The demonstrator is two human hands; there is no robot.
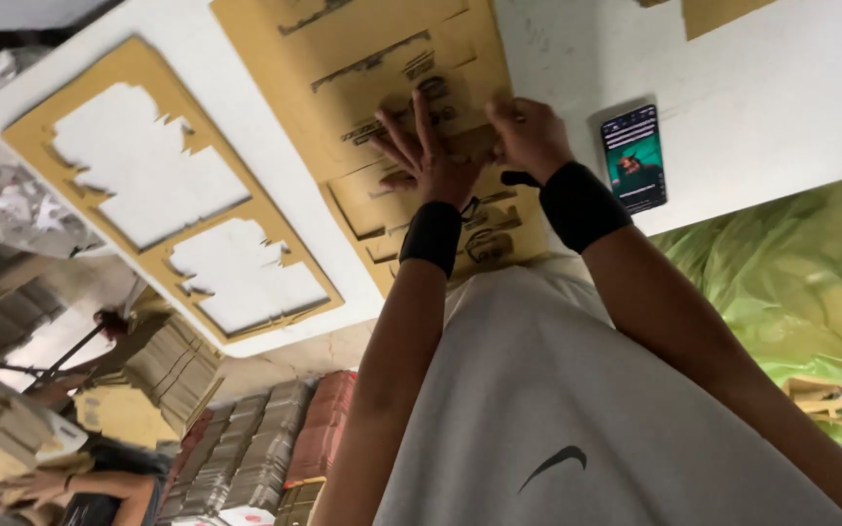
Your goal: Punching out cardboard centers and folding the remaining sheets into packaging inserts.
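A tan die-cut cardboard sheet [363, 68] lies on a white table [791, 88] in front of me. My left hand [429, 156] rests flat on it with fingers spread, pressing on a cut-out part. My right hand [530, 136] sits just to the right, fingers curled and pinching at the sheet's right edge; what it grips is hidden. Both wrists wear black wristbands.
An emptied cardboard frame [163, 200] with two ragged holes lies at the table's left. A phone [634, 159] with a lit screen lies to the right. Green plastic sheeting [801, 282] is at right. Stacks of flat cardboard pieces [246, 448] stand below, near another person [99, 492].
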